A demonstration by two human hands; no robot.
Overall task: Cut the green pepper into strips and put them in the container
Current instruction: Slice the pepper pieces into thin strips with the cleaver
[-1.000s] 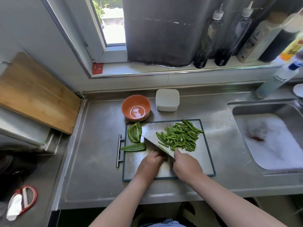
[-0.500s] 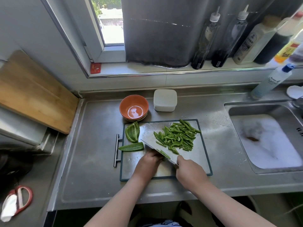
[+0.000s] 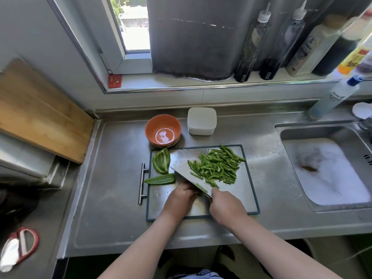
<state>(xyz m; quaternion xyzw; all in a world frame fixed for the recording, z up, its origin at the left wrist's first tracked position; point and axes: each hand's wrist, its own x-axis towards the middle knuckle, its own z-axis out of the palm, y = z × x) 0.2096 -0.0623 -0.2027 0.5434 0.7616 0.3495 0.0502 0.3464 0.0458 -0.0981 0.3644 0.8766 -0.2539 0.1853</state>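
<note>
While the right hand [image 3: 225, 205] grips the cleaver [image 3: 187, 172], the left hand [image 3: 182, 196] seemingly pins a pepper piece [image 3: 202, 189].

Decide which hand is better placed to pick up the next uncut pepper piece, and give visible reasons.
Probably left. The left hand is nearer the uncut pepper pieces on the left of the cutting board; the right hand grips the cleaver, farther away.

The word "home" stands sideways on the blue-capped white bottle [image 3: 334, 97] at the right edge; the smaller line above it is too small to read. Labels on the sill bottles [image 3: 308, 47] and the red card [image 3: 115, 81] are illegible.
</note>
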